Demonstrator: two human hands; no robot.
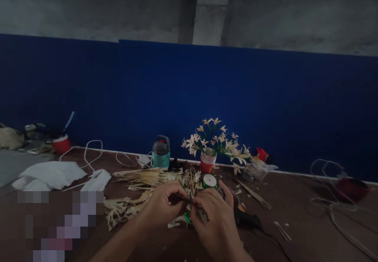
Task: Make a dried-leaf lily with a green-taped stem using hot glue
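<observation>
Farther back, flowers (193,139) stand seemingly finished in a cup (206,166); nearer, dry strips (147,177) lie unworked. Left hand (167,201) and right hand (215,213) pinch a thin dark piece (186,200).

The right hand (217,214) partly hides a thin dark piece (186,200), too small to identify.

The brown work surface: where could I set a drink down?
The barest patch is on the right, between the pale dry strip, the thin white sticks and the looped white cable. Around the left hand and right hand it's crowded: dried leaves, spool.
</observation>
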